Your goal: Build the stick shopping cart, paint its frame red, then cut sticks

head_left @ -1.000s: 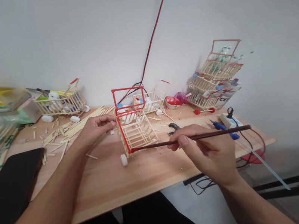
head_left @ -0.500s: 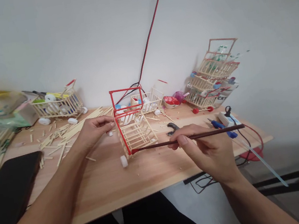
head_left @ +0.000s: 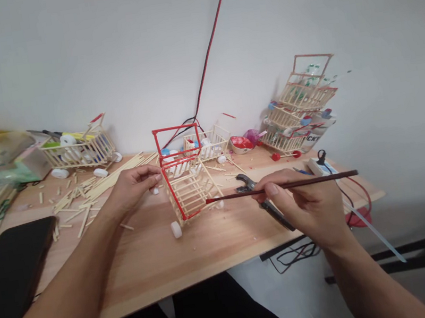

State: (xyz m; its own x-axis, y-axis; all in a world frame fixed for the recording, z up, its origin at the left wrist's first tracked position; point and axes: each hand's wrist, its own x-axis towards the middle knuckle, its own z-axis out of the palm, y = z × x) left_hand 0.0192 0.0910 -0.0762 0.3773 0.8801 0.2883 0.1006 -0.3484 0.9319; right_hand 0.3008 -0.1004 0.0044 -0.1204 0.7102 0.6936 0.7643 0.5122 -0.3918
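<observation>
A small cart of thin wooden sticks (head_left: 190, 186) stands on the table in front of me, with white wheels, a red handle frame and a red left rim. Red also runs along part of its front rim. My left hand (head_left: 134, 186) pinches the cart at its left rear corner, by the handle's base. In my right hand (head_left: 303, 198) is a thin dark paintbrush (head_left: 313, 181), held nearly level. Its red tip is at the front rim, near the right front corner. Dark-handled pliers (head_left: 275, 214) lie partly behind my right hand.
A dish of red paint (head_left: 241, 144) sits near the wall. Stacked stick carts (head_left: 297, 108) stand at the right, another cart (head_left: 82, 150) at the back left. Loose sticks (head_left: 107, 185), a black phone (head_left: 17, 276) and a power strip (head_left: 318, 166) lie on the table.
The brush tip has moved right along the front rim from the left front corner, and red now shows on that rim. My left hand keeps its place at the cart.
</observation>
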